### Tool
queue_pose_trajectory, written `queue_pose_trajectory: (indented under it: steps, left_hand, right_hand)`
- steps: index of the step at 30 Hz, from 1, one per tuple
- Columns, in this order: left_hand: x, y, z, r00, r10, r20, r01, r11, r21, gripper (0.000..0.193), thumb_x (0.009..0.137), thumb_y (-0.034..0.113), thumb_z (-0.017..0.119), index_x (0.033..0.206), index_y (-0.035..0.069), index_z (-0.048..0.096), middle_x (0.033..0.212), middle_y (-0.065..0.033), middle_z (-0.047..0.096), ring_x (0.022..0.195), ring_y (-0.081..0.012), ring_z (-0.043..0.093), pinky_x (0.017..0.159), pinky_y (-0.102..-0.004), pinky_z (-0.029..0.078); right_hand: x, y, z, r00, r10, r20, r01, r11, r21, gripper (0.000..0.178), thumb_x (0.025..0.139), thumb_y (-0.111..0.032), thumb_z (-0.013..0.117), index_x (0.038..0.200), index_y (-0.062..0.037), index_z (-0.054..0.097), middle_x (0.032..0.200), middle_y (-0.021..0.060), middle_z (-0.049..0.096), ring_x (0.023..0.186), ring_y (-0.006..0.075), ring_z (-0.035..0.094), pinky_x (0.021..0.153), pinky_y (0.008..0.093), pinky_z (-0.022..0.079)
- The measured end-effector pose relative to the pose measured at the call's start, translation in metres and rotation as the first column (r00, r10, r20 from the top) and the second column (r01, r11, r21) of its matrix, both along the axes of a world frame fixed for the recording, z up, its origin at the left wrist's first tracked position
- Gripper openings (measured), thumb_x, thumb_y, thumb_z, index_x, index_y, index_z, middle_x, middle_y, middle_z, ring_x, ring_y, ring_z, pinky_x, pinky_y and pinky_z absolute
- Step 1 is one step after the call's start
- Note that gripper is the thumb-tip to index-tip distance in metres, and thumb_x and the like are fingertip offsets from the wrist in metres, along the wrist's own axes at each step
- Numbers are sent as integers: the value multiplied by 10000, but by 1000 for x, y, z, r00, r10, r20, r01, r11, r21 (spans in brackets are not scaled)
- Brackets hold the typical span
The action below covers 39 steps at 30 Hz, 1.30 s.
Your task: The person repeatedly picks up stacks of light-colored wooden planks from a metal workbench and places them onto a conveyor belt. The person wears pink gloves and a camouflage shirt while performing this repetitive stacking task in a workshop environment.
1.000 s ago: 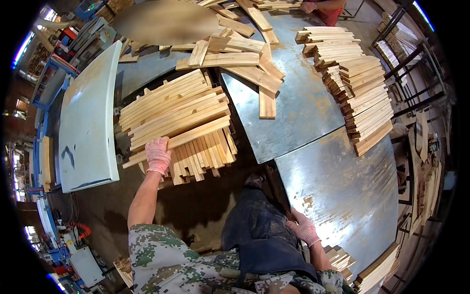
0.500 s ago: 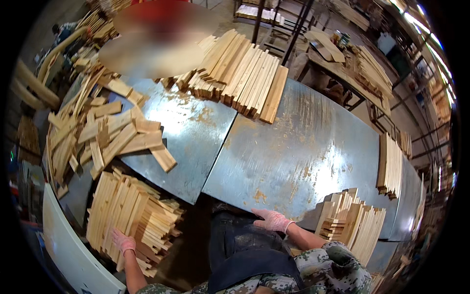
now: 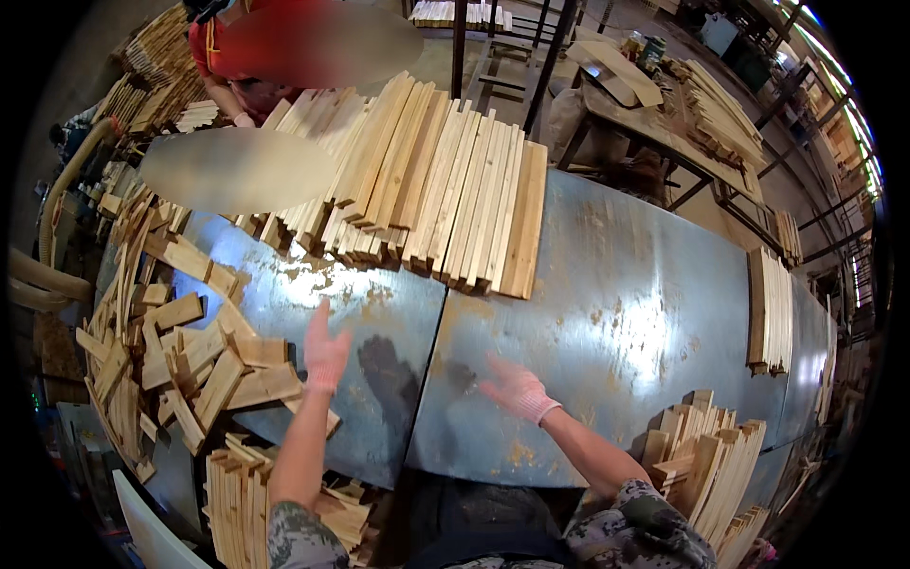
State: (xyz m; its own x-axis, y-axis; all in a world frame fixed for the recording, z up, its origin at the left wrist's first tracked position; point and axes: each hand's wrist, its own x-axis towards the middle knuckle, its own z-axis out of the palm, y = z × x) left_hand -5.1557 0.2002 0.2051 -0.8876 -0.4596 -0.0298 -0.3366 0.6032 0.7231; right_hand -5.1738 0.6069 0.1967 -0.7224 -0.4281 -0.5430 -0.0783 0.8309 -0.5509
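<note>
My left hand (image 3: 325, 356), in a pale pink glove, hovers above the grey metal table (image 3: 607, 256), fingers stretched forward and holding nothing. It is nearest to a heap of short wooden offcuts (image 3: 261, 384) on its left. My right hand (image 3: 517, 389), gloved alike, is over the middle of the table with fingers apart and nothing in them. Beyond both hands, a long row of wooden strips (image 3: 464, 194) lies side by side on the far part of the table. A stack of wood pieces (image 3: 237, 507) stands below my left forearm, partly hidden by it.
Another stack of wood strips (image 3: 706, 465) stands by my right forearm, and a further bundle (image 3: 770, 313) sits at the table's right end. Across the table is a person in red (image 3: 213, 57), partly blurred. A wooden workbench (image 3: 664, 133) with boards stands at the back right.
My left hand has left the wood stack at lower left and moved forward over the table. My right hand has lifted off the near edge and reached forward. The view has shifted.
</note>
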Motion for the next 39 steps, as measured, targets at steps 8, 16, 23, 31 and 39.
queue_pose_trajectory:
  steps: [8, 16, 23, 31, 39]
  left_hand:
    - [-275, -46, -10, 968, 40, 246, 14, 977, -214, 1273, 731, 591, 898, 1657, -22, 276, 1684, -275, 348, 1576, -375, 333, 1289, -423, 298]
    - [-327, -75, -18, 937, -75, 342, 118, 987, -107, 1095, 779, 561, 865, 1582, -46, 434, 1578, -281, 510, 1481, -390, 480, 1224, -423, 394]
    - [-331, -167, -38, 925, -206, 319, -24, 806, 592, 1048, 849, 574, 792, 1554, -110, 427, 1472, -345, 576, 1413, -393, 556, 1148, -392, 459]
    - [-413, -30, 48, 846, 65, 529, 175, 904, -391, 1174, 815, 567, 818, 1702, 94, 212, 1472, -240, 575, 1351, -353, 600, 1098, -419, 516]
    - [-385, -32, 47, 875, 75, 479, 77, 954, -289, 1139, 796, 414, 884, 1686, 157, 221, 1440, -248, 584, 1332, -355, 619, 1078, -446, 538]
  right_hand:
    - [-212, -184, -2, 891, -140, -431, 131, 990, -51, 816, 1011, -474, 610, 1657, -63, 326, 1640, 183, 452, 1535, 387, 365, 1281, 497, 254]
    - [-278, -290, -44, 791, -378, -481, 297, 925, -237, 819, 1006, -397, 638, 1653, -14, 312, 1619, 254, 432, 1527, 400, 366, 1278, 500, 252]
    - [-278, -351, -18, 897, -439, -55, 272, 644, -716, 932, 895, -150, 767, 1674, -35, 269, 1535, 274, 490, 1413, 425, 514, 1154, 452, 464]
    - [-270, -317, -41, 872, -186, 453, 465, 603, -648, 869, 971, -131, 737, 1681, -29, 245, 1556, 216, 547, 1414, 347, 556, 1160, 429, 469]
    - [-89, -191, 15, 782, 196, 592, 219, 803, -555, 728, 1050, -216, 651, 1664, -20, 312, 1619, 215, 498, 1452, 305, 537, 1191, 366, 425]
